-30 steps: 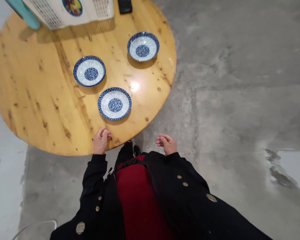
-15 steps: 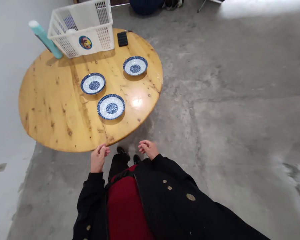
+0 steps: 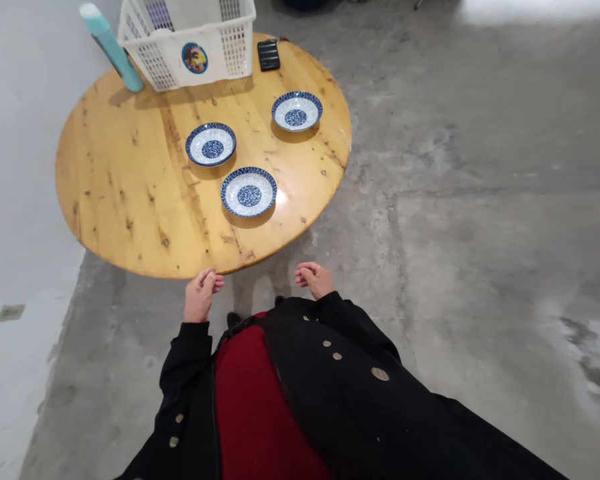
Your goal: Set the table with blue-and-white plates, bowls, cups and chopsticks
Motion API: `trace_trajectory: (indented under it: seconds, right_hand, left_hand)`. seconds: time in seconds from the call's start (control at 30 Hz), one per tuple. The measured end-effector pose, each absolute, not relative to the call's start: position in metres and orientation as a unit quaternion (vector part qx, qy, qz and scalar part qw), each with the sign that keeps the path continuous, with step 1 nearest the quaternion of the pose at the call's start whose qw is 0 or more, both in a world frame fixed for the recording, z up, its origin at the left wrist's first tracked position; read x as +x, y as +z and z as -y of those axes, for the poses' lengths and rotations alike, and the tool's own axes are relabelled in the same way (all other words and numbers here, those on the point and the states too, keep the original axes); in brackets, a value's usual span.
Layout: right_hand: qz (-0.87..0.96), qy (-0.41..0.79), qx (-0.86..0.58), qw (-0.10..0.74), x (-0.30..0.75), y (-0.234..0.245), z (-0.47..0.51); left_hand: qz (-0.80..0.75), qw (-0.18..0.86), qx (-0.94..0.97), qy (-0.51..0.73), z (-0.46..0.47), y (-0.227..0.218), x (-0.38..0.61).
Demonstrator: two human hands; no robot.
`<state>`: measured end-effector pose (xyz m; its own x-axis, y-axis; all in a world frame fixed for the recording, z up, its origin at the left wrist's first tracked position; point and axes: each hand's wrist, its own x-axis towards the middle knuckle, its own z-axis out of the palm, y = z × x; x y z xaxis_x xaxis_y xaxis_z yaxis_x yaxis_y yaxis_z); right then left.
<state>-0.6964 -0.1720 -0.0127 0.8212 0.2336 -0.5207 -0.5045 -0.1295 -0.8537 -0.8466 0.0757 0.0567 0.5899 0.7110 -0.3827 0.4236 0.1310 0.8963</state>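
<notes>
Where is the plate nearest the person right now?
In the head view, the nearest plate is left of the picture's centre, on the near part of the table, closer to the left plate than to the right plate.

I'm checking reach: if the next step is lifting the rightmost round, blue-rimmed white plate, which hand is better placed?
Probably the right hand: it looks empty, almost straight below the rightmost plate in view. The left hand sits farther left, with the nearest plate between.
</notes>
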Motion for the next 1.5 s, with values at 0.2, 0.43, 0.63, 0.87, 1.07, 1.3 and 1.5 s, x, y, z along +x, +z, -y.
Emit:
trace_trajectory:
  seconds: [0.2, 0.43, 0.63, 0.87, 1.07, 1.3, 1.5]
  right_hand:
    - [0.002, 0.343, -0.716, 0.609, -0.748, -0.009, 0.091]
    - [0.087, 0.365, -0.763, 0.526, -0.792, -0.016, 0.026]
    - [0.053, 0.388, -0.743, 0.542, -0.821, -0.013, -0.005]
    - [-0.011, 0.348, -0.699, 0.625, -0.780, 0.003, -0.039]
    - [0.008, 0.218, -0.721, 0.657, -0.658, 0.028, -0.091]
    - [0.001, 0.094, -0.854, 0.512, -0.514, 0.026, -0.149]
    - [0.038, 0.058, -0.951, 0.302, -0.444, 0.008, -0.175]
  left_hand:
    - [-0.492, 0.575, 0.636, 0.153, -0.136, 0.051, -0.909]
    - [-0.484, 0.584, 0.637, 0.137, -0.186, 0.047, -0.949]
    - [-0.470, 0.606, 0.630, 0.117, -0.221, 0.044, -0.964]
    - [-0.425, 0.645, 0.628, 0.090, -0.241, 0.041, -0.940]
    - [-0.418, 0.652, 0.629, 0.056, -0.264, 0.031, -0.913]
    - [-0.386, 0.621, 0.681, 0.034, -0.322, 0.048, -0.851]
    - [-0.313, 0.567, 0.762, 0.024, -0.372, 0.049, -0.725]
